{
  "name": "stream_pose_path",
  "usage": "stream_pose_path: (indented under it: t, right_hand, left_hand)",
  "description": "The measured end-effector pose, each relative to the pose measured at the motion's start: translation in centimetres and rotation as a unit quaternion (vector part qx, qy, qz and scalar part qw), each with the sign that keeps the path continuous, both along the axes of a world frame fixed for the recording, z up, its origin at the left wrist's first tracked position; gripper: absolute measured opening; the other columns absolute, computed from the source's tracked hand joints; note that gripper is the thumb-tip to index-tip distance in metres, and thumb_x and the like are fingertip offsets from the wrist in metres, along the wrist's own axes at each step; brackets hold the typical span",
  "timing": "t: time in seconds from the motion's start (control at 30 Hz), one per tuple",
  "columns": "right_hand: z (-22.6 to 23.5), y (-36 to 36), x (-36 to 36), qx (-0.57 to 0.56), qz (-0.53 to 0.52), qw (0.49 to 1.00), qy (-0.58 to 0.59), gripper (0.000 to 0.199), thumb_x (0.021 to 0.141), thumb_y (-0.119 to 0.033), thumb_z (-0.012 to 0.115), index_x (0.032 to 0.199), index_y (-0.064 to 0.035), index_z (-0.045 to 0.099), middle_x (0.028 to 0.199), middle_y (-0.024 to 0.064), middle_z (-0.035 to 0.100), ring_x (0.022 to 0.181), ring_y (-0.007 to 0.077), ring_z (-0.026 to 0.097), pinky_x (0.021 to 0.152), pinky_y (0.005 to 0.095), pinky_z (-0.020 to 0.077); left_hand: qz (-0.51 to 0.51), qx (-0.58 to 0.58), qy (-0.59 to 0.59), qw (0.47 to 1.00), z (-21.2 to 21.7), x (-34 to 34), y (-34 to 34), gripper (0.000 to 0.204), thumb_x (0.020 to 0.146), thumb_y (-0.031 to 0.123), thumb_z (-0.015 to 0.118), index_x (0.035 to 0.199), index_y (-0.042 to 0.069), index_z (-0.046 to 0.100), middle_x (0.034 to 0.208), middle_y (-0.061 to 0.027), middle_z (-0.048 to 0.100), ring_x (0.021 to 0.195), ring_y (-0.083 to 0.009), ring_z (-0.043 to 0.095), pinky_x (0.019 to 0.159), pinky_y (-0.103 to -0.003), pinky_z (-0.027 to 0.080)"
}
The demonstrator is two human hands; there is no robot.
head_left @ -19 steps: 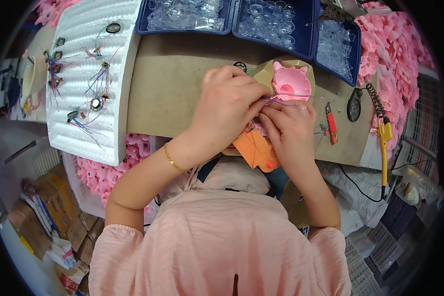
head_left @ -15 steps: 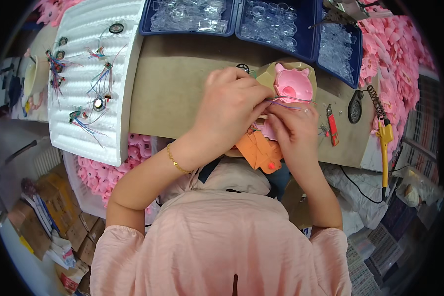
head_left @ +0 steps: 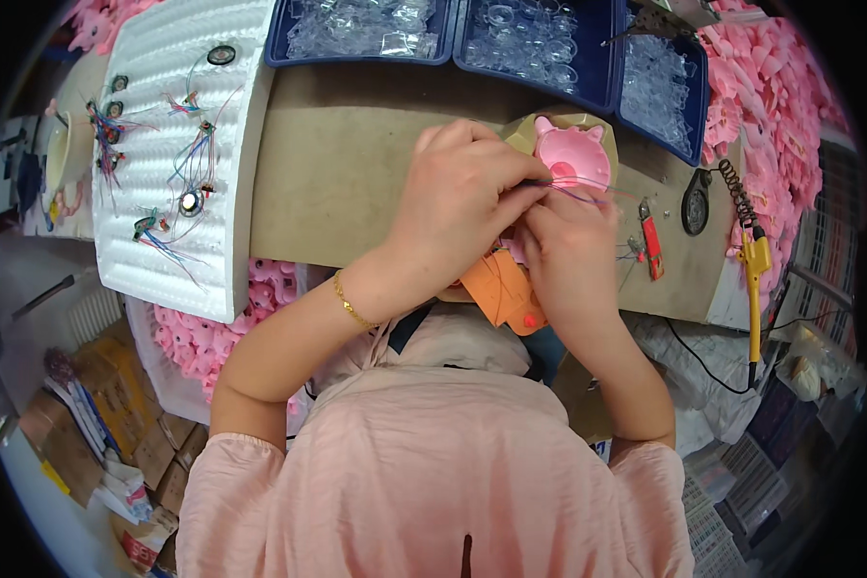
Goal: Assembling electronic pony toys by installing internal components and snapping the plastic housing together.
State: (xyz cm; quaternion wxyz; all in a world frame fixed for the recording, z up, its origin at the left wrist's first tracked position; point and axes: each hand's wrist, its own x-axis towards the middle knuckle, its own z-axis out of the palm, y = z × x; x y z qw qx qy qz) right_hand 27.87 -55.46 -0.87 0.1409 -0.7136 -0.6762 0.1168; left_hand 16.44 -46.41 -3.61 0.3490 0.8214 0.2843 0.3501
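Observation:
Thin coloured wires (head_left: 588,193) run between my two hands over the bench. My left hand (head_left: 462,188) pinches them between thumb and fingertips. Close against it, my right hand (head_left: 573,246) has its fingers curled round the wires too, its fingertips partly hidden. Just beyond my hands a pink shell with small ears (head_left: 573,154) lies hollow side up in a tan holder (head_left: 522,135). Under my hands, at the bench's near edge, sits an orange piece (head_left: 499,289) with a red dot; part of it is covered by my hands.
A white foam sheet (head_left: 231,222) with wired parts and small speakers (head_left: 192,201) lies at left. Blue bins (head_left: 356,60) of clear plastic parts line the back. To the right are a red cutter (head_left: 652,246), a yellow soldering iron (head_left: 752,289) and pink pieces (head_left: 771,106).
My right hand has turned inward and closed in toward my left, its fingers now more curled. The wires have shifted slightly up and right, and my left hand has shifted a little right.

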Motion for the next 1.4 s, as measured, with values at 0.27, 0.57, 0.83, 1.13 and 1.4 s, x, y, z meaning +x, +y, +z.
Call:
stream_pose_path:
  t: [0.27, 0.57, 0.83, 1.13, 1.4]
  right_hand:
    - [3.3, -4.7, -0.7, 0.013, -0.015, 0.998, 0.052, 0.03, 0.068, -0.017, 0.069, 0.093, -0.0032, 0.059, 0.094, 0.0095, 0.055, 0.087, 0.027, 0.051, 0.086, 0.038, 0.0321]
    - [4.7, -3.8, -0.2, -0.07, -0.002, 0.995, 0.077, 0.056, 0.057, -0.012, 0.074, 0.108, -0.0008, 0.052, 0.11, 0.0143, 0.049, 0.1, 0.0306, 0.05, 0.086, 0.0377, 0.0397]
    - [1.0, -1.8, 2.3, 0.06, 0.101, 0.982, 0.146, 0.059, 0.056, 0.003, 0.067, 0.114, -0.0003, 0.055, 0.116, 0.015, 0.048, 0.105, 0.0298, 0.051, 0.086, 0.0364, 0.0445]
    - [3.5, 0.4, 2.9, -0.07, 0.135, 0.983, 0.107, 0.06, 0.055, -0.002, 0.071, 0.113, -0.0018, 0.055, 0.112, 0.0134, 0.051, 0.102, 0.0305, 0.051, 0.086, 0.0377, 0.0433]
    - [3.2, -2.2, 3.1, 0.044, -0.014, 0.993, 0.109, 0.052, 0.059, -0.019, 0.075, 0.106, -0.004, 0.059, 0.098, 0.0097, 0.055, 0.092, 0.0273, 0.052, 0.08, 0.0353, 0.0407]
  left_hand:
    - [0.0, -0.042, 0.021, 0.999, 0.6, -1.9, 0.9, 0.012, 0.072, 0.016, 0.068, 0.081, 0.009, 0.066, 0.078, -0.0025, 0.062, 0.079, -0.0206, 0.054, 0.074, -0.032, 0.04]
    - [-0.013, -0.092, 0.132, 0.987, 3.4, -1.6, 1.5, 0.013, 0.078, 0.013, 0.063, 0.086, 0.003, 0.065, 0.08, -0.0052, 0.062, 0.072, -0.0163, 0.056, 0.066, -0.025, 0.044]
    - [0.052, -0.158, -0.057, 0.984, 0.0, -5.8, -1.1, 0.026, 0.077, 0.011, 0.064, 0.101, 0.003, 0.061, 0.087, -0.0072, 0.063, 0.077, -0.0166, 0.061, 0.068, -0.027, 0.049]
    - [-0.043, 0.198, 0.116, 0.972, -1.2, -8.3, -3.8, 0.036, 0.069, 0.009, 0.066, 0.104, 0.008, 0.061, 0.108, -0.0079, 0.058, 0.099, -0.0217, 0.057, 0.08, -0.032, 0.047]
    - [-0.05, 0.105, 0.112, 0.987, 1.7, -7.8, -0.9, 0.037, 0.074, 0.018, 0.065, 0.11, 0.013, 0.059, 0.112, -0.0004, 0.057, 0.099, -0.0186, 0.051, 0.078, -0.035, 0.039]
